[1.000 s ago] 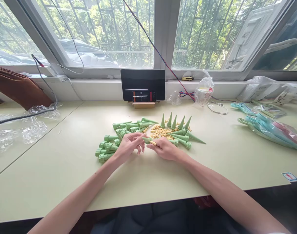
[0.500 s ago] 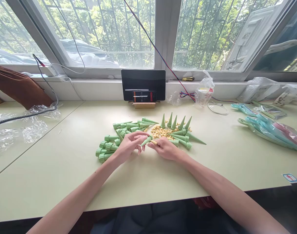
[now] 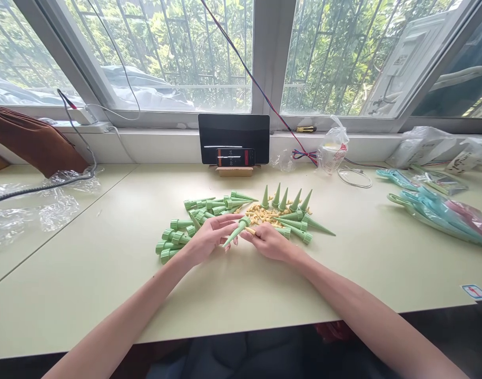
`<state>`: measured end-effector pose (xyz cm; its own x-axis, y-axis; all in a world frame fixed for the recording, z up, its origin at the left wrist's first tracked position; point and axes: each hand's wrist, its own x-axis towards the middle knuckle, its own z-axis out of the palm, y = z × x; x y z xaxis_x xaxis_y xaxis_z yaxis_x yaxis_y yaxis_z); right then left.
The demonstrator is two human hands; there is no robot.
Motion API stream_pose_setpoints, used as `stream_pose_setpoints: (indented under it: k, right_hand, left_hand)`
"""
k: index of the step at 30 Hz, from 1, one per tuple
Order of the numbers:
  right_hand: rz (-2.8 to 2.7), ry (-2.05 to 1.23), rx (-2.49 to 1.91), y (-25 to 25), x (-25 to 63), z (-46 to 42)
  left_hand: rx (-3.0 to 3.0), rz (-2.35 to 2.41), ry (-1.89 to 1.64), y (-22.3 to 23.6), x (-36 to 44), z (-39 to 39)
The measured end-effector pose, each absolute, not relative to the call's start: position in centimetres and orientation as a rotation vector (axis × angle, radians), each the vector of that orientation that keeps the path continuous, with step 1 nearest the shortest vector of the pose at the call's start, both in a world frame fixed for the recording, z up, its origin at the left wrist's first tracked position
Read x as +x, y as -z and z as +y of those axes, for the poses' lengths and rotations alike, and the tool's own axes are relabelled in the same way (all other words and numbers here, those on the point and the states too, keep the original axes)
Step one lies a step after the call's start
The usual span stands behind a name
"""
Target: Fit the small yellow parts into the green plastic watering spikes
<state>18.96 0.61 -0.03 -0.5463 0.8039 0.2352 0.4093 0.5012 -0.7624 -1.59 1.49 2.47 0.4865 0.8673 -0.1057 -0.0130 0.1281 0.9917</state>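
Note:
A green plastic plant-watering spike (image 3: 236,232) is gripped by my left hand (image 3: 209,235), its pointed end slanting down to the left and its wide ribbed end up to the right. My right hand (image 3: 269,241) pinches a small yellow peg (image 3: 251,230) close beside that wide end; whether the two touch is hard to tell. Behind my hands lies a heap of small yellow pieces (image 3: 260,214). Several green spikes (image 3: 173,236) lie on their sides to the left, others (image 3: 299,225) lie to the right, and several stand point-up (image 3: 284,199) behind the heap.
A dark tablet (image 3: 233,131) with a phone (image 3: 236,157) before it leans on a cardboard stand at the back. Bagged turquoise items (image 3: 434,213) lie far right, with a coiled white cable (image 3: 355,178) nearer. Crumpled clear plastic (image 3: 55,205) and a brown bag (image 3: 35,139) are left.
The spike in my left hand has turned, so more of its length shows and its tip points lower left. My right hand has hardly moved and still holds the yellow peg.

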Motion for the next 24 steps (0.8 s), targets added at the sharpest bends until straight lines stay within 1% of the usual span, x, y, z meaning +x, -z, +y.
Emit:
stream_pose_setpoints:
  k: [8,24]
  right_hand:
    - [-2.095,-0.927,-0.935,0.67,18.95,0.87]
    - [-1.959,-1.142,-0.964,0.87,18.69,1.14]
  left_hand:
    - [1.333,0.829,-0.748,-2.32,-1.69,1.42]
    - [1.556,0.932,-0.905,-1.72,-1.04,1.17]
